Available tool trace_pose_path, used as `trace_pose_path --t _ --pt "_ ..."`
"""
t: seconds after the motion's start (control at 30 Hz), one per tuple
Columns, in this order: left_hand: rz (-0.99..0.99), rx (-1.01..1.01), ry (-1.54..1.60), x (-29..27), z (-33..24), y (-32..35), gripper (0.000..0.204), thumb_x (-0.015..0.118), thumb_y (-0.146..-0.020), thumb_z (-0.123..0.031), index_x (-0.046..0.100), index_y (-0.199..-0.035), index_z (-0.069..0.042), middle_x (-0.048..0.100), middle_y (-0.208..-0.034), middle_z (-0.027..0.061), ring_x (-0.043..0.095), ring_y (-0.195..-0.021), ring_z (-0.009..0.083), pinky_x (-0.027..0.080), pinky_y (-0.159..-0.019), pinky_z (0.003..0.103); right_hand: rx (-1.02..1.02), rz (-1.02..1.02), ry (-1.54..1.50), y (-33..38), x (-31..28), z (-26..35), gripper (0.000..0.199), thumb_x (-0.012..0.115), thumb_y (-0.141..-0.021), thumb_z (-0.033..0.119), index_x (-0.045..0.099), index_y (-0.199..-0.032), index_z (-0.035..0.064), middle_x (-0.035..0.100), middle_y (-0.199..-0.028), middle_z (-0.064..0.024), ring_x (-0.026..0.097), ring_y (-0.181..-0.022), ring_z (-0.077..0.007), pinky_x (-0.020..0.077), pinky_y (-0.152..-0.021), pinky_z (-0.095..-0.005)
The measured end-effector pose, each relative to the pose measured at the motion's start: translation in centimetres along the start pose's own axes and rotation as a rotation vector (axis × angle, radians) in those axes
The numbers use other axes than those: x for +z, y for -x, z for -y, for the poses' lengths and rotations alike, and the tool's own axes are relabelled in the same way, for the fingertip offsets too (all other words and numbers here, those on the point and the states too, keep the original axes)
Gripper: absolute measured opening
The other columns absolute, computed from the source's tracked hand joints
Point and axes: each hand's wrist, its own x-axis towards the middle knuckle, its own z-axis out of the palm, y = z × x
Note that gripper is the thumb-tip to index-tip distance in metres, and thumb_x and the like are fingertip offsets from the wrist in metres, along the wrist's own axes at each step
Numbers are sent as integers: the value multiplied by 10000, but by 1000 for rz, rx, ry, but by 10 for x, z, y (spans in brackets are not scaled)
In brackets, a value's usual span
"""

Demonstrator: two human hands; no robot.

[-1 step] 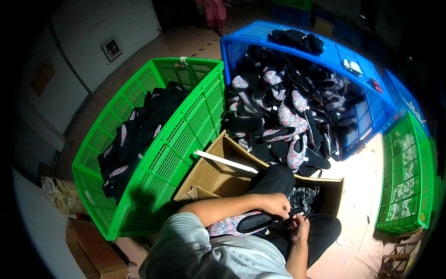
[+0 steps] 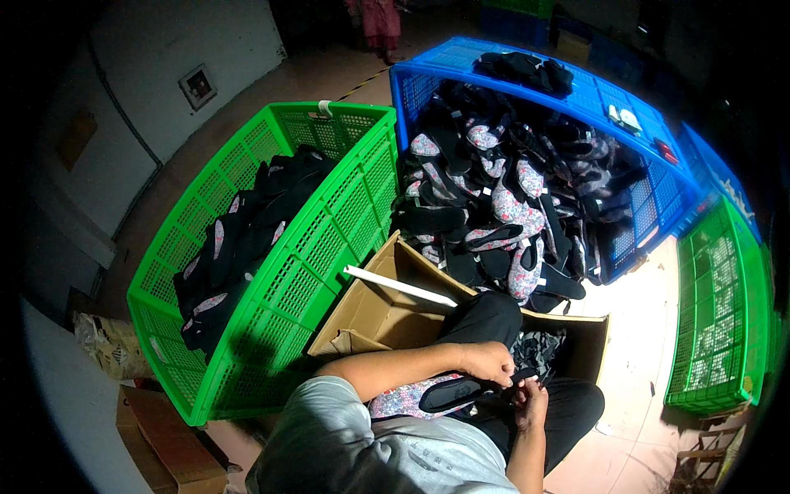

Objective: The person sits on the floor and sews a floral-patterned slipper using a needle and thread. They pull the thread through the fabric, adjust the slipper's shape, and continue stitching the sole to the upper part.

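Note:
A slipper (image 2: 411, 401) with a floral upper and black lining lies across my lap, its opening facing up. My left hand (image 2: 488, 362) reaches over from the left, fingers closed on a small black piece of fabric (image 2: 523, 375). Pinching the same piece from the right is my right hand (image 2: 531, 402). Whether this black piece is joined to the slipper, I cannot make out. Just beyond my hands, dark scraps (image 2: 541, 347) fill part of a cardboard box between my knees.
A green crate (image 2: 304, 272) at left holds dark slippers. Ahead, a tipped blue crate (image 2: 658, 173) spills a heap of floral and black slippers (image 2: 518, 206). A white bar (image 2: 399, 286) crosses an open cardboard box (image 2: 387, 317). Another green crate (image 2: 714, 321) stands right. A person (image 2: 380, 25) stands far back.

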Motion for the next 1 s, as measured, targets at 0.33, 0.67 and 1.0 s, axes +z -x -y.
trace_pose_path --t 0.33,0.67,1.0 --pt "9 0 2 -1 -2 0 248 714 -813 -230 661 -757 6 613 -717 130 578 -637 212 451 -606 356 9 84 -3 -14 -18 -11 54 603 -896 152 595 -877 102 593 -694 12 418 -463 -80 320 -421 -228" --pt "7 -19 20 -1 -2 0 246 719 -813 -228 663 -760 6 612 -722 128 574 -645 211 449 -610 356 -2 69 -7 -10 -13 -8 60 598 -898 147 594 -890 87 590 -688 2 423 -456 -86 331 -415 -238" --pt "-11 -30 34 1 1 0 250 732 -805 -232 667 -762 5 613 -709 119 572 -639 197 451 -607 351 -4 52 -17 1 -1 1 109 584 -888 133 561 -794 82 565 -672 -10 428 -476 -85 322 -430 -224"
